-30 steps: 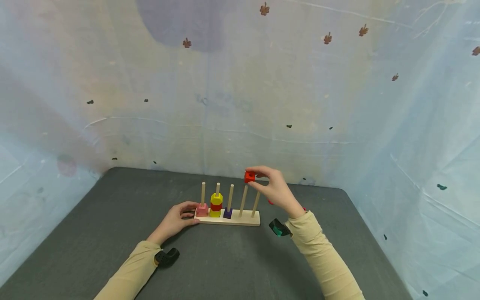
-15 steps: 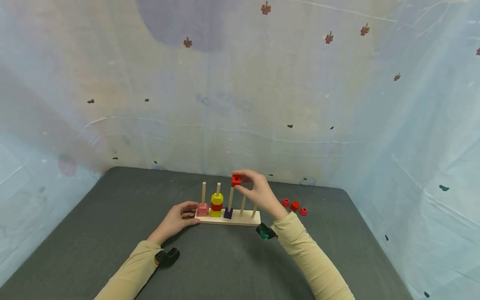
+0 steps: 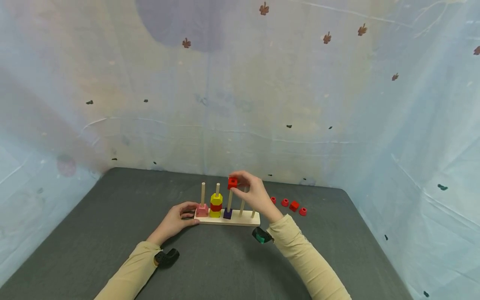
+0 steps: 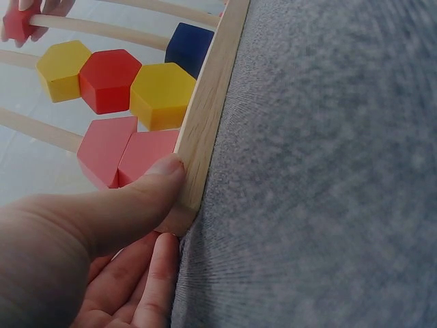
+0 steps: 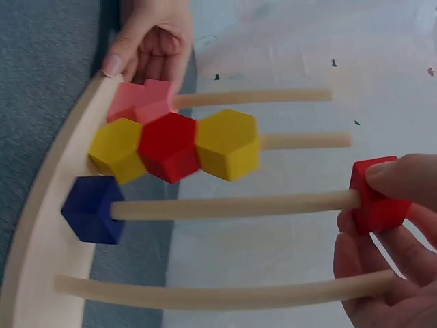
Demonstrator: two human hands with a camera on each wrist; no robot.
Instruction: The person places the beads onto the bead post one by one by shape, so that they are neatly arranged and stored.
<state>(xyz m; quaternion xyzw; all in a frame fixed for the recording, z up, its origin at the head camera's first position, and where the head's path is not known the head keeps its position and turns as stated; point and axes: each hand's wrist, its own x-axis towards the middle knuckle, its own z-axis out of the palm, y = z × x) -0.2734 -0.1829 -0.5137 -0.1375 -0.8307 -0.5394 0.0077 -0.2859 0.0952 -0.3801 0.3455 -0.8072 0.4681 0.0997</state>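
Observation:
A wooden peg stacker [image 3: 240, 221] stands on the dark table, its upright pegs in a row. My left hand [image 3: 175, 221] grips its left end, thumb on the front edge in the left wrist view. Two pink blocks [image 5: 143, 102] sit on the leftmost peg. On the second peg are a yellow, a red [image 5: 169, 147] and another yellow hexagonal block [image 5: 227, 143]. A dark blue block [image 5: 94, 209] lies at the foot of the third peg. Between thumb and fingers, my right hand [image 3: 256, 195] pinches a red block [image 3: 232, 183] at the third peg's top.
To the right of the stacker, several small red pieces lie in a line, among them a red cube [image 3: 294, 206] and a red round piece [image 3: 303, 211]. A pale patterned sheet [image 3: 240, 104] hangs behind and beside the table.
My right hand has carried the red block leftward and slightly down to the top of the third peg. More red pieces on the table are uncovered. The left hand stays put.

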